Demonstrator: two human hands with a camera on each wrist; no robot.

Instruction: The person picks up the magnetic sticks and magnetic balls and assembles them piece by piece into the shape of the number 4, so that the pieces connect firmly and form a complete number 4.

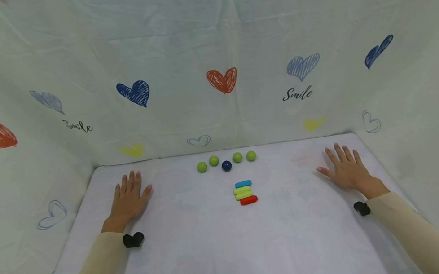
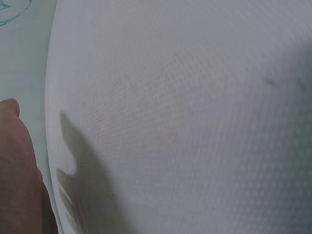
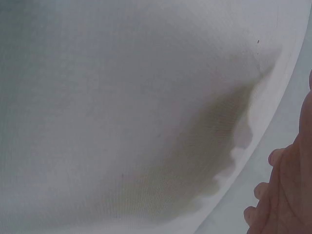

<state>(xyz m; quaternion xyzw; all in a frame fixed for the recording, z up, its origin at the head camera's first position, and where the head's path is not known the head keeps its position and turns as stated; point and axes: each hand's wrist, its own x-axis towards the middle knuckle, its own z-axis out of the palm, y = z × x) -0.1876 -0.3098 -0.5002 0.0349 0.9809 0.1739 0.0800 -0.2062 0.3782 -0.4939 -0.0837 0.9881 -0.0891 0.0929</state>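
Observation:
My left hand [image 1: 128, 201] is at the left of the white table, palm down, fingers straight and spread, holding nothing. At the right side my right hand [image 1: 347, 170] is likewise spread and holds nothing. Between them, near the back edge, several small green balls [image 1: 213, 160] sit in a loose row with one dark blue ball [image 1: 227, 166]. In front of these lie short coloured sticks: a blue stick [image 1: 243, 183], two yellow-green sticks [image 1: 242, 190] and a red stick [image 1: 249, 200]. Both wrist views show only part of each hand and its shadow on the cloth.
A white table surface [image 1: 216, 255] lies under both hands. Behind it and at both sides hangs a pale curtain [image 1: 176, 47] printed with hearts and the word Smile. A black wrist piece [image 1: 133, 240] is by the left cuff, another black piece [image 1: 362, 208] by the right.

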